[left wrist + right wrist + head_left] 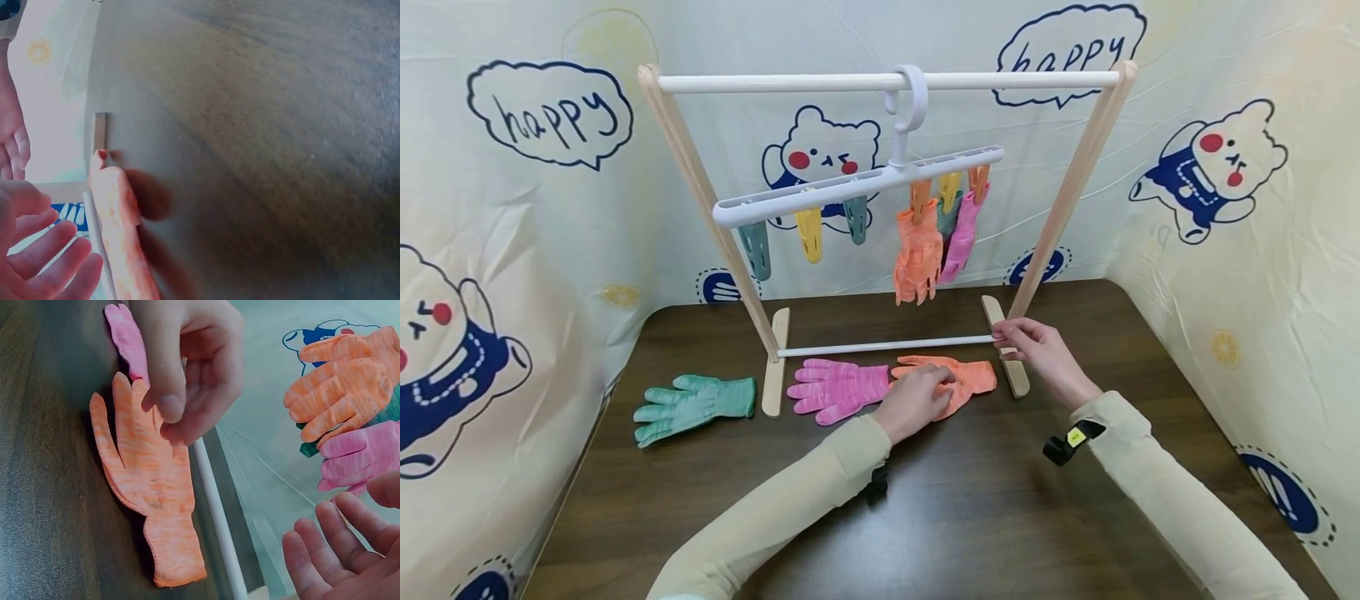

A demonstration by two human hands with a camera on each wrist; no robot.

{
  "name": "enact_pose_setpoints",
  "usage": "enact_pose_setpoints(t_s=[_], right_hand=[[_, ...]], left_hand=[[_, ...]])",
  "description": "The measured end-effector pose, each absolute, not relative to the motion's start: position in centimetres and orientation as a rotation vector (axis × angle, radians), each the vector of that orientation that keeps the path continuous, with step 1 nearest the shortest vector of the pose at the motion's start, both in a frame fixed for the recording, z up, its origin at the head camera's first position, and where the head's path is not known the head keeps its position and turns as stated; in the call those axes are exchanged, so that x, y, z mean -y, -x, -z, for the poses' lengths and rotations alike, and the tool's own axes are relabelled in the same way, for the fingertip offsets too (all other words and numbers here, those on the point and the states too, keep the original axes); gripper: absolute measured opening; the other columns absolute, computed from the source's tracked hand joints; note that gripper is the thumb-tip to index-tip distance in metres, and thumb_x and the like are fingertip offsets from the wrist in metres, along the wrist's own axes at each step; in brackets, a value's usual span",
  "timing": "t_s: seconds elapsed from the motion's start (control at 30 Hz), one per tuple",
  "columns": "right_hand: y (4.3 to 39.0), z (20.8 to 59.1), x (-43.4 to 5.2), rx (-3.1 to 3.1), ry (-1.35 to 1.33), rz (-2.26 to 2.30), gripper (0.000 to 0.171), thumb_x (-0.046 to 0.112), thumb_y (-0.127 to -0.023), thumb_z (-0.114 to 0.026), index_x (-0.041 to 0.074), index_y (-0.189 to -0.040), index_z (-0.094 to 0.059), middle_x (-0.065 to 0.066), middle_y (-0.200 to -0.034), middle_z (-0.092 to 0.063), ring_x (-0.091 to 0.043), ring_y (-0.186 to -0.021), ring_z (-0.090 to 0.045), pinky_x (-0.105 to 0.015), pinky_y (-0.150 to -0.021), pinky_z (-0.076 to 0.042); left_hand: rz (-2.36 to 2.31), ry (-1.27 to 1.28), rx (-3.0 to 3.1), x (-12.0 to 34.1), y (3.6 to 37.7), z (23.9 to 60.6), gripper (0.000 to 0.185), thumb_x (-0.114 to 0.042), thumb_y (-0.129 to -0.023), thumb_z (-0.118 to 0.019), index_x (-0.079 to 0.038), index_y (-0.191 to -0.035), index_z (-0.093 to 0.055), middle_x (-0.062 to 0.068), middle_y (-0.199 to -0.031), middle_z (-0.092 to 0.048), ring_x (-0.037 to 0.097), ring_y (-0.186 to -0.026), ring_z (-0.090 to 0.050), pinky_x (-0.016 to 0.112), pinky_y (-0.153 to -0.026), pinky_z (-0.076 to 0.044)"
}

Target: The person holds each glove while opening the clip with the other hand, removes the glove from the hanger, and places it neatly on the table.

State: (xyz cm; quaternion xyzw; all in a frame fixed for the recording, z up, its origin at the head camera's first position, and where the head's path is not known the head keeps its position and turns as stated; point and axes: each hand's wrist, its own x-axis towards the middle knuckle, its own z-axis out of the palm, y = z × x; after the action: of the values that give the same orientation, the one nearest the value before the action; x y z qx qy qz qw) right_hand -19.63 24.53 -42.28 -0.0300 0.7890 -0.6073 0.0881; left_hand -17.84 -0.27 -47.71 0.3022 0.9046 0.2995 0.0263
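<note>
My left hand [916, 404] hovers over an orange glove [976, 379] lying flat on the table, its fingers loosely bent and holding nothing. In the right wrist view, the left thumb and fingertips overlap that glove's fingers. My right hand [1041, 354] is beside the rack's right foot [1017, 375], near the end of the lower bar [887, 345]; its fingers [325, 550] are relaxed, with nothing between them. Left of the orange glove lie a pink glove [838, 390] and, farther out, a green glove [696, 406].
A white clip hanger [820, 193] hangs tilted from the rack's top bar [775, 83]. Clips on its right side hold an orange glove [917, 258], a pink glove [959, 242] and a green glove [947, 218]. On its left are green clips [756, 250] and a yellow clip [809, 236].
</note>
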Motion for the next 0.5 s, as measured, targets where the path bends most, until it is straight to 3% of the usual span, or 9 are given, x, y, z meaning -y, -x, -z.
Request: enact_pose_setpoints(t_s=[0.17, 0.4, 0.5], right_hand=[[19.6, 42.1, -24.2, -2.354, 0.117, 1.826, 0.049, 0.031, -0.111, -0.052, -0.009, -0.139, -0.054, -0.007, -0.12, -0.068, -0.015, -0.108, -0.066, -0.048, -0.103, -0.053], [19.6, 41.5, -23.8, -2.379, 0.154, 1.792, 0.047, 0.032, -0.111, -0.052, -0.005, -0.138, -0.057, -0.017, -0.129, -0.065, -0.01, -0.106, -0.067, -0.05, -0.103, -0.052], [19.6, 40.8, -23.8, -2.384, 0.162, 1.8, 0.047, 0.034, -0.11, -0.053, -0.004, -0.138, -0.057, -0.017, -0.13, -0.065, -0.012, -0.108, -0.067, -0.047, -0.103, -0.053]], left_hand=[[-1.033, -0.913, -2.813, 1.0, 17.9, 47.0, 0.02, -0.016, -0.105, -0.063, -0.006, -0.119, -0.073, 0.007, -0.11, -0.073, 0.011, -0.07, -0.059, 0.026, -0.066, -0.051], [-1.206, -0.846, -2.851, 2.4, 17.9, 46.2, 0.02, -0.016, -0.104, -0.064, -0.006, -0.118, -0.073, 0.007, -0.112, -0.072, 0.021, -0.098, -0.07, 0.037, -0.088, -0.058], [-1.255, -0.849, -2.868, 3.1, 18.0, 45.8, 0.018, -0.016, -0.103, -0.065, -0.006, -0.116, -0.073, 0.007, -0.11, -0.072, 0.021, -0.101, -0.069, 0.039, -0.09, -0.058]])
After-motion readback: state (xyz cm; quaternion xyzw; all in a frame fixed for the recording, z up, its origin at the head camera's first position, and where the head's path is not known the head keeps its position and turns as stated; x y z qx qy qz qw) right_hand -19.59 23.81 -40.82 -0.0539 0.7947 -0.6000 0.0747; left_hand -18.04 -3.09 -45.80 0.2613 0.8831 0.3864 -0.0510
